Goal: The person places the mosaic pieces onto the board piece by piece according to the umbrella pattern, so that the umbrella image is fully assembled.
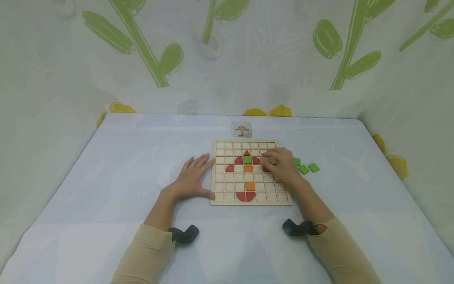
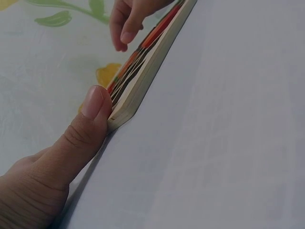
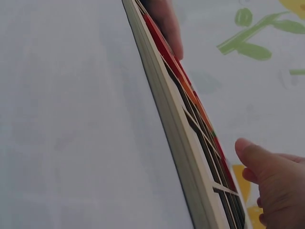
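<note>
A wooden grid board (image 1: 220, 185) lies flat on the table, with red, orange and green pieces set in its squares. My left hand (image 1: 191, 175) rests at the board's left side, fingers spread, with the thumb (image 2: 93, 107) against the near corner. Over the board's right half is my right hand (image 1: 281, 163), fingers loosely bent, thumb and fingertips apart, and no piece visible between them. Near those fingertips lie a red quarter-round piece (image 1: 256, 160) and a dark red piece (image 1: 265, 169), partly covered by the hand. A green square (image 1: 247, 159) and an orange square (image 1: 248, 168) stand in the middle column.
Several loose green squares (image 1: 304, 169) lie right of the board, beside the right hand. Behind the board is a small pattern card (image 1: 242, 129). A dark wrist device (image 1: 185, 234) sticks out from the left sleeve, another (image 1: 299, 228) from the right.
</note>
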{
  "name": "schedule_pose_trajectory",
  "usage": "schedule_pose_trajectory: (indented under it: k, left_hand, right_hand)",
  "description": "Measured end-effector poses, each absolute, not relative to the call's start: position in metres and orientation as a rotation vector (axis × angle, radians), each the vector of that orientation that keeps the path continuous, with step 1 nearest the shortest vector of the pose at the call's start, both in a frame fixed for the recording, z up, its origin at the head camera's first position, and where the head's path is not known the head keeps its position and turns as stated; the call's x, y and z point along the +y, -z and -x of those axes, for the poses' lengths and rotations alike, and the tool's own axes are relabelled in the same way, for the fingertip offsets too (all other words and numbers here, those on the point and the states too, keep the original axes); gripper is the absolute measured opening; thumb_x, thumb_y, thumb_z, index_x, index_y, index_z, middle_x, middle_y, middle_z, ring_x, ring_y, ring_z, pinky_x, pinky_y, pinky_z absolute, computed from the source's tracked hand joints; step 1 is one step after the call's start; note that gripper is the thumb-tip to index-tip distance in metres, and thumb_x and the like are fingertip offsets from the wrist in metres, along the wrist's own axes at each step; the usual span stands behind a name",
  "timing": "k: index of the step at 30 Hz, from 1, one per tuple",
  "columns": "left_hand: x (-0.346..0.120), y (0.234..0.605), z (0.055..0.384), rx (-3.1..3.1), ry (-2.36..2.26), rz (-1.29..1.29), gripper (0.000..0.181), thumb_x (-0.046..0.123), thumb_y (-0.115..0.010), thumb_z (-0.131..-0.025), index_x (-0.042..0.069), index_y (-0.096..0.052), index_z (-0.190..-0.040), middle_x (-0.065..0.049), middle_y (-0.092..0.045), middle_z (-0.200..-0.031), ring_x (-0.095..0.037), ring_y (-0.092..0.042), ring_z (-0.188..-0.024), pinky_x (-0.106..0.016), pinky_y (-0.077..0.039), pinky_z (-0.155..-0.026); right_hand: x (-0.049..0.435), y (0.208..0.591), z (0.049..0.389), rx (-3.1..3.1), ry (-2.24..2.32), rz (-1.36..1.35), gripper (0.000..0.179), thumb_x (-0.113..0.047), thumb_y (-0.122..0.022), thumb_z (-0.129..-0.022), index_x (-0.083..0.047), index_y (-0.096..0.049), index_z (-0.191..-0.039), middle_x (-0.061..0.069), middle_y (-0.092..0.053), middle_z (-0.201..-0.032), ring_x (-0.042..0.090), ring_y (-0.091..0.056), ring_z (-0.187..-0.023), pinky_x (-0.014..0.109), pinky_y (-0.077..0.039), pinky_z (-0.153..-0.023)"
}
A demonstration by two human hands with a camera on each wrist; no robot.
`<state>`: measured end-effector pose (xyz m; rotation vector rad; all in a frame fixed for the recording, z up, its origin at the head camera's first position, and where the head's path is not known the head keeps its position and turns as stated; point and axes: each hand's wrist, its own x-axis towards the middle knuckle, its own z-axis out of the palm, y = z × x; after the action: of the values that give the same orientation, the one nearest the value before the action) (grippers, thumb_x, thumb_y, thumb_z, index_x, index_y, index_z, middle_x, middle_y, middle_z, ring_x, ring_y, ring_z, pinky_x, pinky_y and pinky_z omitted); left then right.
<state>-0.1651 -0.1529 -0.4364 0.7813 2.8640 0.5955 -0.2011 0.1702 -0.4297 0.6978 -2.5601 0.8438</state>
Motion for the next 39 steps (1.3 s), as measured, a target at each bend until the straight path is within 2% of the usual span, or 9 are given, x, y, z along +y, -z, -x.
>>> schedule_pose_trajectory:
  k: [15, 22, 39]
  left_hand:
    - [-0.153, 0.434, 0.165, 2.853, -0.593, -0.763, 0.120, 0.065, -0.077, -0.058, 0.009, -0.025, -0.150, -0.015, -0.014, -0.158, -0.030, -0.011, -0.146, -0.050, -0.002, -0.116]
    - [-0.153, 0.434, 0.165, 2.850, -0.585, -0.772, 0.119, 0.065, -0.077, -0.058, 0.010, -0.024, -0.150, -0.014, -0.014, -0.158, -0.029, -0.010, -0.146, -0.050, -0.002, -0.117]
    - [-0.153, 0.435, 0.165, 2.850, -0.602, -0.774, 0.119, 0.065, -0.077, -0.059, 0.010, -0.024, -0.151, -0.013, -0.014, -0.158, -0.028, -0.010, -0.146, -0.049, -0.002, -0.117]
  right_hand:
    - [0.193, 0.429, 0.194, -2.643, -0.817, -0.534, 0.026, -0.019, -0.077, -0.079, -0.004, -0.071, -0.099, 0.013, -0.068, -0.103, 0.029, -0.055, -0.094, 0.043, -0.036, -0.082]
    - [0.207, 0.431, 0.192, -2.579, -0.860, -0.535, 0.025, -0.013, -0.079, -0.075, -0.002, -0.072, -0.097, 0.014, -0.069, -0.100, 0.029, -0.054, -0.091, 0.040, -0.035, -0.077]
    - [0.238, 0.436, 0.187, -2.624, -0.769, -0.416, 0.025, -0.014, -0.078, -0.077, -0.003, -0.070, -0.098, 0.016, -0.067, -0.102, 0.032, -0.053, -0.093, 0.046, -0.035, -0.081]
